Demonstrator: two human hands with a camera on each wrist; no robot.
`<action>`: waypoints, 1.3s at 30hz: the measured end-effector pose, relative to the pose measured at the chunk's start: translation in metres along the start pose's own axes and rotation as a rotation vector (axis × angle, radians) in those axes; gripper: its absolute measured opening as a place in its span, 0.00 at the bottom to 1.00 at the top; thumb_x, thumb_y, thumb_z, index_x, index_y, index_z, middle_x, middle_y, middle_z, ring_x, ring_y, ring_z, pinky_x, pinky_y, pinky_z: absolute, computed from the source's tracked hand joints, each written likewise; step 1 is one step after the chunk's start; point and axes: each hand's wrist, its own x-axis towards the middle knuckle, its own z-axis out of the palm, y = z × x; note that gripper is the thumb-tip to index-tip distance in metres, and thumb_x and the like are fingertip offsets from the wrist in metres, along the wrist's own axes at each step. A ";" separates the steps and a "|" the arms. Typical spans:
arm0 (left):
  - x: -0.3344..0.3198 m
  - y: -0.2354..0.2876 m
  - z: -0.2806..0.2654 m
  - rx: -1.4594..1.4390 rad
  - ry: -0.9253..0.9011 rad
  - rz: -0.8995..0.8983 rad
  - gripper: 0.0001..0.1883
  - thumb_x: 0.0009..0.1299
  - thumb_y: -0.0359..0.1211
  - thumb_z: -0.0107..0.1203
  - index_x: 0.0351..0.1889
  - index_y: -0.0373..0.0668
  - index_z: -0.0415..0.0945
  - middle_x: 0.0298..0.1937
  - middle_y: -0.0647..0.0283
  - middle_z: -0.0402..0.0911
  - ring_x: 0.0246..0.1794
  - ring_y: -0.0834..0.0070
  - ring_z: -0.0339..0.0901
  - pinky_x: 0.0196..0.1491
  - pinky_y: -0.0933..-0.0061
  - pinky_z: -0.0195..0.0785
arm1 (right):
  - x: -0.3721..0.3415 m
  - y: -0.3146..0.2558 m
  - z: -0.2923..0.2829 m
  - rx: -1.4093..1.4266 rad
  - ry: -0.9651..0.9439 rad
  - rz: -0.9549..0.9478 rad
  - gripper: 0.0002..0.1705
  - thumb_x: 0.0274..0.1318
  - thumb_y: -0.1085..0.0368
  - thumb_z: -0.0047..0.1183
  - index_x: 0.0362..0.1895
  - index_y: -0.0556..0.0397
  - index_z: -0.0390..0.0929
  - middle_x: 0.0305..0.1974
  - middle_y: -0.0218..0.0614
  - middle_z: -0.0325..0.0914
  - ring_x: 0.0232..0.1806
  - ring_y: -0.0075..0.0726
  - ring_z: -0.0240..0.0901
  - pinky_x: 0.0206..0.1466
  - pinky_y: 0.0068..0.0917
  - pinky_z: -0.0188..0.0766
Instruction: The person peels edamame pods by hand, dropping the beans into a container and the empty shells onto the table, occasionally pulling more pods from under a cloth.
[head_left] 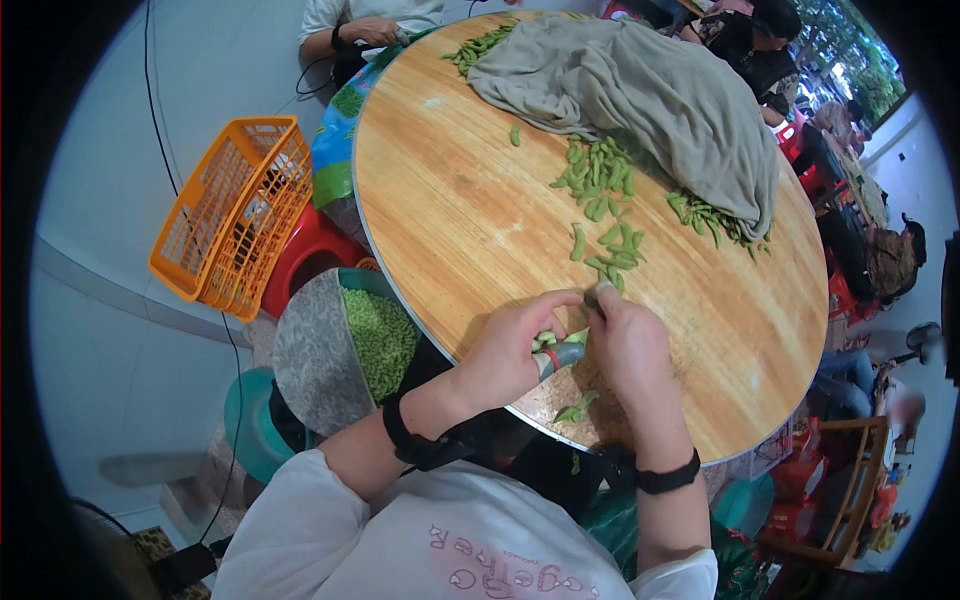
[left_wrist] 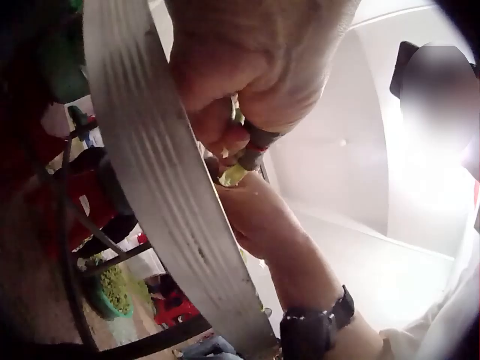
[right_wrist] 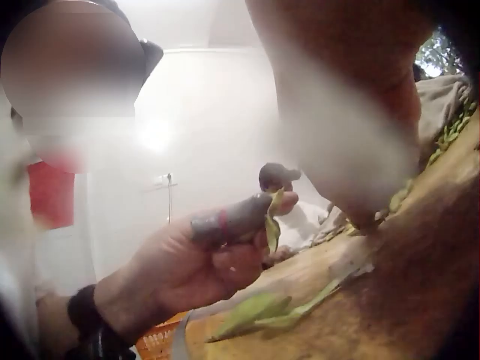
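Note:
My left hand (head_left: 495, 355) is over the near edge of the round wooden table (head_left: 450, 230). Its thumb wears a grey sleeve with a red band. That thumb pinches a green soybean pod (right_wrist: 274, 225) against the fingers, and more green shows inside the curled palm. Beside it, my right hand (head_left: 635, 345) reaches low over the table, its fingertips at the near end of a trail of loose soybean pods (head_left: 622, 245). What those fingertips hold, I cannot tell. Opened green pods (head_left: 575, 408) lie on the table below the two hands.
A grey cloth (head_left: 620, 85) covers much of the table's far side, with pods around it. Left of the table are a basin of shelled green beans (head_left: 380, 340), a red stool (head_left: 310, 245) and an orange crate (head_left: 235, 215). Another person (head_left: 370, 25) sits across the table.

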 end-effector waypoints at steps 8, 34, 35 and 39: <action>-0.011 0.022 0.010 0.046 -0.216 0.021 0.34 0.57 0.31 0.60 0.62 0.49 0.58 0.28 0.63 0.75 0.28 0.67 0.74 0.33 0.71 0.67 | -0.067 0.013 -0.012 1.189 -0.157 0.193 0.08 0.55 0.66 0.52 0.32 0.59 0.75 0.23 0.20 0.70 0.21 0.13 0.60 0.23 0.16 0.59; -0.005 0.004 0.034 -0.930 0.057 -0.432 0.09 0.65 0.27 0.49 0.43 0.37 0.71 0.32 0.66 0.72 0.25 0.85 0.65 0.21 0.89 0.50 | -0.063 0.021 0.028 0.771 0.242 0.100 0.09 0.51 0.66 0.53 0.34 0.57 0.72 0.17 0.39 0.72 0.19 0.32 0.71 0.23 0.28 0.66; -0.006 0.001 0.033 -1.005 -0.018 -0.428 0.09 0.65 0.26 0.49 0.43 0.37 0.71 0.32 0.66 0.73 0.25 0.85 0.66 0.22 0.89 0.51 | -0.067 0.018 0.029 0.774 0.244 0.106 0.09 0.51 0.66 0.53 0.34 0.57 0.72 0.17 0.39 0.72 0.19 0.32 0.71 0.23 0.28 0.66; -0.007 -0.004 0.030 -1.118 -0.085 -0.384 0.08 0.65 0.25 0.49 0.42 0.37 0.72 0.32 0.66 0.74 0.25 0.87 0.66 0.22 0.90 0.51 | -0.075 -0.001 0.003 1.303 0.036 0.282 0.08 0.59 0.65 0.46 0.33 0.56 0.72 0.17 0.24 0.65 0.18 0.17 0.60 0.21 0.16 0.57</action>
